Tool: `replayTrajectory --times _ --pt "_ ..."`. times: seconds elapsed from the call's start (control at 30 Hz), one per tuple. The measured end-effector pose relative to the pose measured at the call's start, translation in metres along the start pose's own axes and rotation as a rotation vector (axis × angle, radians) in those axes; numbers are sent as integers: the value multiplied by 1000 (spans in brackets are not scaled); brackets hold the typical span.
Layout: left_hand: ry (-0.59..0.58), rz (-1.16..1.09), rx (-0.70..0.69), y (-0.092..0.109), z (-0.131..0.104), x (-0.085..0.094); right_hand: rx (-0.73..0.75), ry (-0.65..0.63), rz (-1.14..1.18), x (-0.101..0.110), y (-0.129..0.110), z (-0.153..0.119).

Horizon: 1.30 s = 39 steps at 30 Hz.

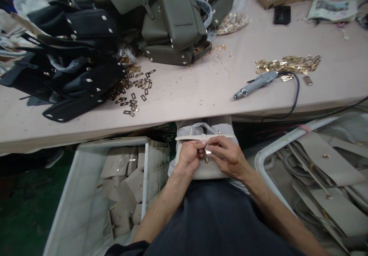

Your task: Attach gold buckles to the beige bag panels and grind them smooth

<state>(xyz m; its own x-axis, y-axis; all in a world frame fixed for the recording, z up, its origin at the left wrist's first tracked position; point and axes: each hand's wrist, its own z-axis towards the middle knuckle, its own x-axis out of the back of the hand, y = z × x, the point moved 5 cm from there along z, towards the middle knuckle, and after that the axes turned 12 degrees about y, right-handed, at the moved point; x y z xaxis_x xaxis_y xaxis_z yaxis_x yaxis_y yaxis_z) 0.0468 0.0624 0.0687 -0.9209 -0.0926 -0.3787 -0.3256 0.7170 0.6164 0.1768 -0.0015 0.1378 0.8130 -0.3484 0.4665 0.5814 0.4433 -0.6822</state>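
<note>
A pale cream handbag [211, 173] lies across my lap, its clear-wrapped handle [201, 125] toward the table. My left hand [189, 154] is closed, thumb and fingers pinched on the edge of the bag's flap near its middle. Facing it, my right hand [227, 154] is closed too, fingertips around a small shiny metal fitting [208, 151] at the flap. Just below the fingers, a small gold-coloured clasp piece [206, 160] shows on the bag's front. The fingers partly cover the fitting, so its exact shape is hidden.
A grey electric screwdriver [255, 84] lies on the table [178, 99] by gold metal plates [287, 63]. Black [86, 79] and olive handbags [178, 14] are piled at the left and back. Crates of beige bags stand left [146, 171] and right [260, 160] of my lap.
</note>
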Motion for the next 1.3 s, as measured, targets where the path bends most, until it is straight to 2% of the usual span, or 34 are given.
replayTrajectory --times 0.1,0.17,0.23,0.3,0.4,0.43,0.5,0.63,0.73,0.87,1.03,1.17,1.3 --pt "-14 -48 74 2 1 -4 125 -11 -31 -4 -2 5" --pt "-37 -55 137 2 -2 -8 101 12 -16 -4 0 11" --pt "-26 -6 131 2 -11 -10 -6 42 21 -1 5 21" --pt "69 123 -44 6 -23 -9 -153 53 54 3 13 33" --pt "252 343 -511 21 -49 -6 -319 -4 90 7 24 49" --pt "280 386 -630 25 -57 -7 -351 -32 109 7 27 53" --pt "266 418 -749 30 -63 -8 -392 -77 154 6 31 59" --pt "110 432 -682 31 -44 -12 -436 -75 207 1 34 63" --pt "72 392 -611 31 -25 -11 -516 -66 250 -3 39 60" --pt "67 309 -557 31 -15 -12 -626 -91 330 -8 46 53" --pt "113 293 -567 29 -19 -15 -630 -18 260 -10 53 49" --pt "164 293 -566 26 -17 -15 -727 -11 333 -21 63 44" --pt "212 276 -537 26 -10 -12 -679 4 332 -28 66 46"
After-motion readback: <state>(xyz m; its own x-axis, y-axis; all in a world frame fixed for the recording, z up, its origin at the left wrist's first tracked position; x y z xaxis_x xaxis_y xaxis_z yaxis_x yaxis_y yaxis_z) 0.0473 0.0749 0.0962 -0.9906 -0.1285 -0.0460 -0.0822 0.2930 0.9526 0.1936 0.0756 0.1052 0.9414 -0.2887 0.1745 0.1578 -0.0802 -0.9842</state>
